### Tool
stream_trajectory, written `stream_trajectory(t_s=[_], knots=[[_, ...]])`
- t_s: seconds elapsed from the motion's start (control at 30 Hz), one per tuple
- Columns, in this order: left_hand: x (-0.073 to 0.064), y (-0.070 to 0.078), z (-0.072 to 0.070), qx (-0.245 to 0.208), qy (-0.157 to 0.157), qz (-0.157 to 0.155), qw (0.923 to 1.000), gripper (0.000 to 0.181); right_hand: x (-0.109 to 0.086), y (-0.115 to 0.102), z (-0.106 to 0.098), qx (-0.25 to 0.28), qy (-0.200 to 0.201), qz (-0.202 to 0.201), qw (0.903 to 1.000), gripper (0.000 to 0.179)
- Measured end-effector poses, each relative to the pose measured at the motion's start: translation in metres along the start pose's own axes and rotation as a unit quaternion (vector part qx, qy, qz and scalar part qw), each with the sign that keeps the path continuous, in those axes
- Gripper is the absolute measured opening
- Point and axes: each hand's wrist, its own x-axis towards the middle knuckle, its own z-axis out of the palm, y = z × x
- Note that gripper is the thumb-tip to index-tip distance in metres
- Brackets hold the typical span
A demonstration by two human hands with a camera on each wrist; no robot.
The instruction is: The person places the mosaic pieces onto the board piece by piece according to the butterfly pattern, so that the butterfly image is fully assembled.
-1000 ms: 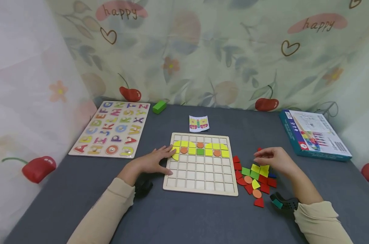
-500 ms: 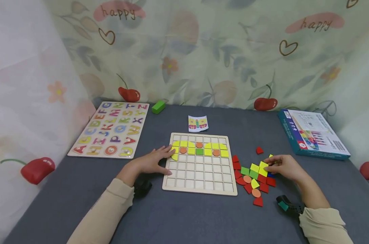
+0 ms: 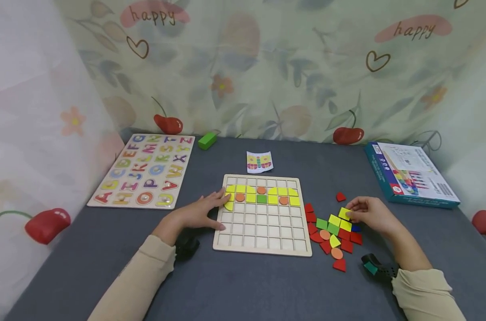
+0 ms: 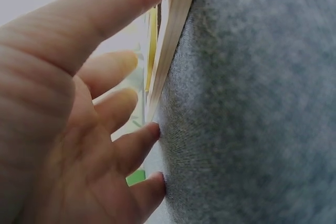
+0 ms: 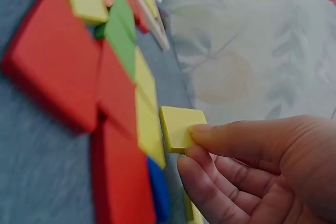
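We observe a yellow square tile (image 5: 177, 124) pinched between thumb and fingers of the right hand (image 3: 369, 214), at the far end of a loose pile of tiles. Nearest it in the pile lie more yellow squares, with a partly covered blue piece (image 3: 356, 228) by the hand; one red tile (image 3: 341, 196) sits apart beyond. Left of the pile we note a wooden grid board (image 3: 256, 231), its upper rows partly filled with yellow, orange and green pieces. The left hand (image 3: 200, 211) rests at the board's left edge, fingers spread, grasping nothing. Behind the board on the counter (image 3: 234, 285) we record a picture card (image 3: 259, 162); left, an alphabet board (image 3: 141, 183) and green block (image 3: 207, 141); right, a box (image 3: 415, 174).
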Motion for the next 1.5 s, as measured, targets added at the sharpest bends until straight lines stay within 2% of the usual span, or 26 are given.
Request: stream_trajectory(t_s=[0.17, 0.4, 0.73, 1.0, 1.13, 1.27, 1.37, 1.5], knots=[[-0.003, -0.002, -0.002, -0.006, -0.01, 0.019, 0.9997, 0.081, 0.008, -0.015, 0.005, -0.004, 0.009, -0.017, 0.9998, 0.031], [-0.004, -0.003, -0.004, -0.003, -0.018, 0.03, 0.9994, 0.074, 0.031, -0.049, 0.026, 0.008, -0.011, -0.038, 0.9992, 0.026], [-0.001, -0.003, -0.003, -0.001, -0.018, 0.031, 0.9994, 0.073, 0.078, -0.104, 0.077, 0.045, -0.052, -0.089, 0.9937, 0.017], [0.0, -0.003, -0.003, 0.005, -0.022, 0.027, 0.9994, 0.073, 0.098, -0.136, 0.12, 0.125, -0.092, -0.088, 0.984, 0.012], [0.0, -0.002, -0.005, 0.004, -0.023, 0.032, 0.9992, 0.073, 0.105, -0.147, 0.136, 0.141, -0.098, -0.089, 0.9811, 0.011], [0.0, -0.002, -0.006, 0.003, -0.022, 0.037, 0.9991, 0.072, 0.11, -0.154, 0.148, 0.135, -0.1, -0.087, 0.982, 0.01], [0.0, -0.002, -0.005, 0.002, -0.022, 0.038, 0.999, 0.072, 0.11, -0.156, 0.155, 0.109, -0.094, -0.095, 0.9851, 0.01], [-0.001, -0.002, -0.005, 0.001, -0.023, 0.039, 0.999, 0.072, 0.107, -0.158, 0.162, 0.047, -0.075, -0.122, 0.9886, 0.01]])
